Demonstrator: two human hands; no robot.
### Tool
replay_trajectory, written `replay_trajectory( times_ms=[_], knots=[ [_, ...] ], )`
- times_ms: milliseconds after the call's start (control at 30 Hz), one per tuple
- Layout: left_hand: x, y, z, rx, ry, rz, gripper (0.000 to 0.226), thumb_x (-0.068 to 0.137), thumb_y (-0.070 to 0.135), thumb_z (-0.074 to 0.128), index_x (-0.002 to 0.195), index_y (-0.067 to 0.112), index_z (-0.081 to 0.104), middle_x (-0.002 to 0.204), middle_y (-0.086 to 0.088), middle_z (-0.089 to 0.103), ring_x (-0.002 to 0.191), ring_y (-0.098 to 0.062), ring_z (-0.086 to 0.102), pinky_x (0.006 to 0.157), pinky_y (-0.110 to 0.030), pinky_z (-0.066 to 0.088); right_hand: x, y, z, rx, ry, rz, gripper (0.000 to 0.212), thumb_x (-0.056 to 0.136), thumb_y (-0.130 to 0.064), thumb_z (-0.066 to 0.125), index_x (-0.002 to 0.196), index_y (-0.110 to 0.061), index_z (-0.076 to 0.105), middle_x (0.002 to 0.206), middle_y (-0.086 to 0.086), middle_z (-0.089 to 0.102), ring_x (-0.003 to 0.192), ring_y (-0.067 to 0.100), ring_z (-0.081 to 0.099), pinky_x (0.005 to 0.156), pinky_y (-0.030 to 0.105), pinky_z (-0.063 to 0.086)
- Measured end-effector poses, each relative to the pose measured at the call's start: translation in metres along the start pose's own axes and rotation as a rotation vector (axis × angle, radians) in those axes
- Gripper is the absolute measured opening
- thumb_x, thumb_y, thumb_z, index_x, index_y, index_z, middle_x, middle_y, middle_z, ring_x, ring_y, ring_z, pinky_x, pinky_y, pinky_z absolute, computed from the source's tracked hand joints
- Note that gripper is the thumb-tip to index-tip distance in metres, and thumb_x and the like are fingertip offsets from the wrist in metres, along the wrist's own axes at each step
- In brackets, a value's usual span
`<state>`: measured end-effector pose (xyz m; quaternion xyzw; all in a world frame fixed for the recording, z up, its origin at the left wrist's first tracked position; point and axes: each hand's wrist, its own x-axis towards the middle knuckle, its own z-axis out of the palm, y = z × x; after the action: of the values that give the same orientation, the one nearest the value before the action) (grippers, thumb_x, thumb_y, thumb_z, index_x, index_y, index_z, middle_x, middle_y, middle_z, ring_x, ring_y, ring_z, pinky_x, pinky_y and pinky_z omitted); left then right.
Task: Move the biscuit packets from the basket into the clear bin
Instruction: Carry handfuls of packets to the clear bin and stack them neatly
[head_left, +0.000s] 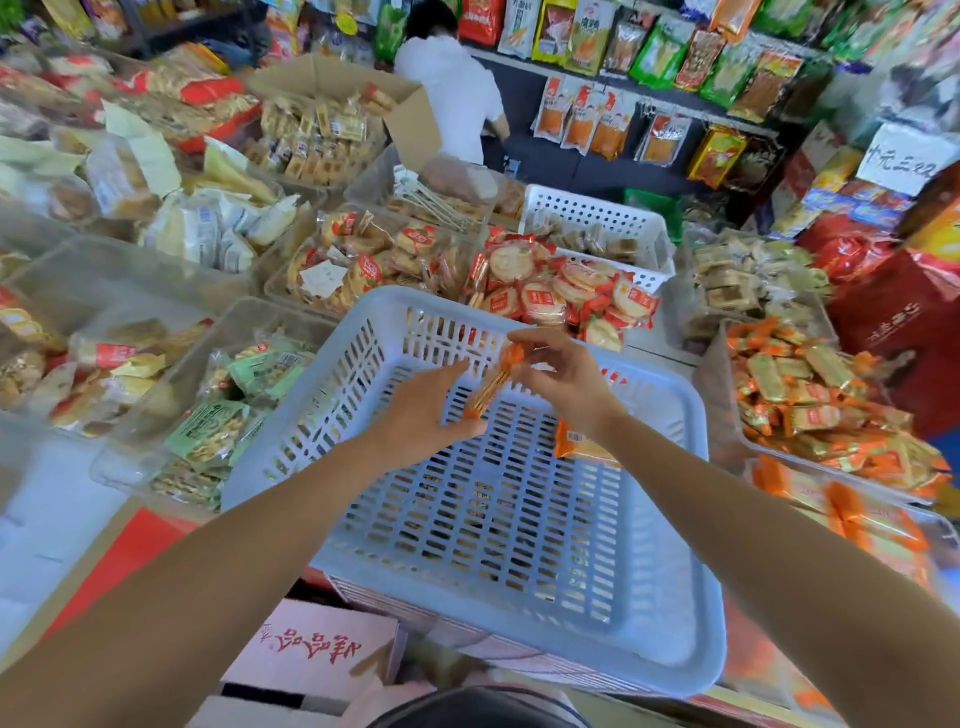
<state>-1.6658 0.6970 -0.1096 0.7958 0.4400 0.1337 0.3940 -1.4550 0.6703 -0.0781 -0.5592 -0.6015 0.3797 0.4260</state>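
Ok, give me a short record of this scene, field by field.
basket: light blue, one loose packet left inside
held packet: orange, tilted, above the basket
right hand: pinches its top end
left hand: straight fingers at its lower end
clear bin: on the right, holds orange packets

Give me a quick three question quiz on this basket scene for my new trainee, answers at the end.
1. True or false: the blue basket is full of packets.
2. Which hand pinches the upper end of the held orange packet?
3. The clear bin of orange packets sits on the basket's: A left, B right, C near side.
Key: 1 false, only one loose packet shows in it. 2 the right hand. 3 B.
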Motion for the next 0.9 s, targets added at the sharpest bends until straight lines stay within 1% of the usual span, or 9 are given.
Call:
replay_trajectory(
  times_ms=[100, 200, 367, 467, 567, 667, 733, 800, 900],
  knots=[
    [0.008, 0.013, 0.007, -0.178, -0.054, 0.022, 0.066, 0.088, 0.042, 0.064, 0.144, 0.027, 0.033, 0.128, 0.013, 0.051, 0.124, -0.013, 0.047, 0.107, -0.042, 0.037, -0.011, -0.001, -0.013, 0.100, 0.049, 0.022, 0.030, 0.080, -0.019, 0.069, 0.110, -0.020, 0.066, 0.104, 0.005, 0.067, 0.092, 0.021, 0.067, 0.086, 0.035, 0.053],
    [0.015, 0.018, 0.008, -0.145, -0.012, 0.073, 0.054, 0.086, 0.034, 0.069, 0.133, 0.025, 0.045, 0.129, 0.004, 0.049, 0.120, -0.014, 0.050, 0.104, -0.041, 0.040, -0.020, 0.003, -0.029, 0.079, -0.001, 0.072, 0.035, 0.079, -0.017, 0.071, 0.113, -0.017, 0.061, 0.108, 0.005, 0.065, 0.096, 0.015, 0.064, 0.087, 0.032, 0.054],
    [0.022, 0.016, 0.011, -0.029, -0.012, 0.102, 0.058, 0.081, 0.033, 0.076, 0.129, 0.028, 0.045, 0.125, 0.001, 0.040, 0.115, -0.019, 0.045, 0.101, -0.039, 0.039, -0.027, 0.012, -0.045, -0.084, -0.075, 0.227, 0.037, 0.079, -0.006, 0.076, 0.104, -0.027, 0.059, 0.101, -0.002, 0.064, 0.094, 0.015, 0.065, 0.080, 0.030, 0.058],
    [0.025, 0.010, 0.012, -0.013, -0.026, 0.086, 0.057, 0.079, 0.034, 0.077, 0.127, 0.030, 0.046, 0.125, -0.001, 0.044, 0.113, -0.019, 0.048, 0.100, -0.040, 0.040, -0.029, 0.022, -0.049, -0.129, -0.112, 0.278, 0.029, 0.082, -0.016, 0.075, 0.103, -0.030, 0.061, 0.103, -0.003, 0.065, 0.098, 0.013, 0.064, 0.087, 0.031, 0.055],
    [0.022, 0.003, 0.012, 0.040, -0.010, 0.064, 0.056, 0.079, 0.032, 0.078, 0.127, 0.026, 0.048, 0.123, -0.003, 0.048, 0.110, -0.020, 0.050, 0.096, -0.041, 0.043, -0.030, 0.037, -0.050, -0.337, -0.115, 0.276, 0.022, 0.089, -0.023, 0.067, 0.110, -0.028, 0.062, 0.112, -0.007, 0.062, 0.105, 0.011, 0.060, 0.092, 0.030, 0.049],
    [0.018, -0.006, 0.010, 0.053, 0.019, 0.027, 0.057, 0.078, 0.028, 0.078, 0.128, 0.024, 0.049, 0.121, -0.004, 0.049, 0.106, -0.021, 0.050, 0.093, -0.040, 0.044, -0.033, 0.053, -0.049, -0.609, -0.141, 0.283, 0.039, 0.085, -0.014, 0.069, 0.122, -0.021, 0.058, 0.125, -0.003, 0.055, 0.121, 0.019, 0.051, 0.097, 0.029, 0.040],
    [0.016, -0.010, 0.008, 0.059, 0.030, 0.028, 0.057, 0.078, 0.025, 0.079, 0.127, 0.022, 0.051, 0.117, -0.002, 0.051, 0.101, -0.018, 0.051, 0.087, -0.034, 0.044, -0.035, 0.062, -0.045, -0.826, -0.233, 0.280, 0.054, 0.081, -0.018, 0.073, 0.131, -0.023, 0.054, 0.135, -0.001, 0.049, 0.130, 0.021, 0.040, 0.103, 0.034, 0.033],
    [0.015, -0.011, 0.005, 0.062, 0.038, 0.037, 0.054, 0.078, 0.021, 0.079, 0.125, 0.018, 0.053, 0.113, -0.001, 0.052, 0.095, -0.014, 0.050, 0.080, -0.026, 0.040, -0.035, 0.071, -0.040, -0.967, -0.284, 0.270, 0.065, 0.077, -0.022, 0.077, 0.135, -0.027, 0.050, 0.136, -0.002, 0.049, 0.130, 0.022, 0.040, 0.105, 0.037, 0.033],
    [0.014, -0.013, 0.004, 0.076, 0.040, 0.027, 0.056, 0.078, 0.020, 0.079, 0.127, 0.017, 0.052, 0.112, 0.000, 0.049, 0.095, -0.013, 0.047, 0.080, -0.025, 0.038, -0.032, 0.077, -0.035, -1.051, -0.284, 0.252, 0.067, 0.077, -0.025, 0.078, 0.137, -0.030, 0.047, 0.134, 0.000, 0.050, 0.127, 0.026, 0.041, 0.104, 0.043, 0.038]
  ],
)
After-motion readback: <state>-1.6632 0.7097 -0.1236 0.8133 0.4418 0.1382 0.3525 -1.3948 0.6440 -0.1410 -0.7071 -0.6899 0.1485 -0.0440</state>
